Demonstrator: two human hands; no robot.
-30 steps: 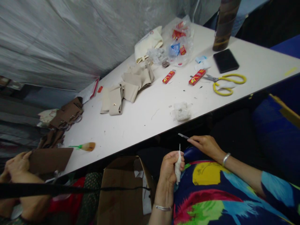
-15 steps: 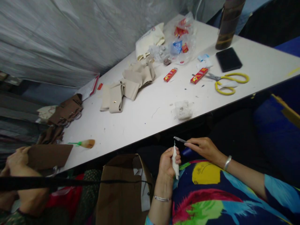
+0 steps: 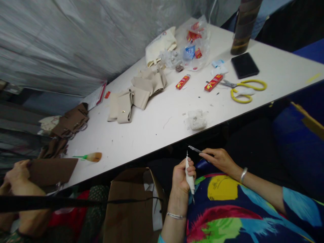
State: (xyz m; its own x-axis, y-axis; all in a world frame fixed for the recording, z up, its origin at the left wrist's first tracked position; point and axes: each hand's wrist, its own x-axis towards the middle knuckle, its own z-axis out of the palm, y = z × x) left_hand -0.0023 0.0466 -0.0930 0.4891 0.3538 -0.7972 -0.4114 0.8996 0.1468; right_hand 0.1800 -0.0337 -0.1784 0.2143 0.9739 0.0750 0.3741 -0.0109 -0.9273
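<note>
My left hand (image 3: pixel 182 174) is closed round a white-handled tool (image 3: pixel 189 180) with a thin metal tip at its upper end and another thin piece poking out below. The fingers of my right hand (image 3: pixel 219 159) pinch a small slim knife (image 3: pixel 194 149), its blade pointing left. The knife's blade lies close to the upper tip of the white tool; a small gap seems to be between them. Both hands are over my lap, in front of the table edge. A crumpled clear wrapped lump (image 3: pixel 196 119) lies on the table just beyond them.
On the white table (image 3: pixel 141 135) lie beige leather pieces (image 3: pixel 124 106), yellow-handled scissors (image 3: pixel 243 89), red boxes (image 3: pixel 214 83), a black phone (image 3: pixel 245 65), a bottle (image 3: pixel 243 30) and a brush (image 3: pixel 93 157). A cardboard box (image 3: pixel 131 209) stands below. At left, a co-worker's hands (image 3: pixel 19 175) hold a brown panel (image 3: pixel 54 170).
The white tool has tilted a little in my left hand, and its lower metal end now shows. Its upper tip has shifted slightly left of the knife blade.
</note>
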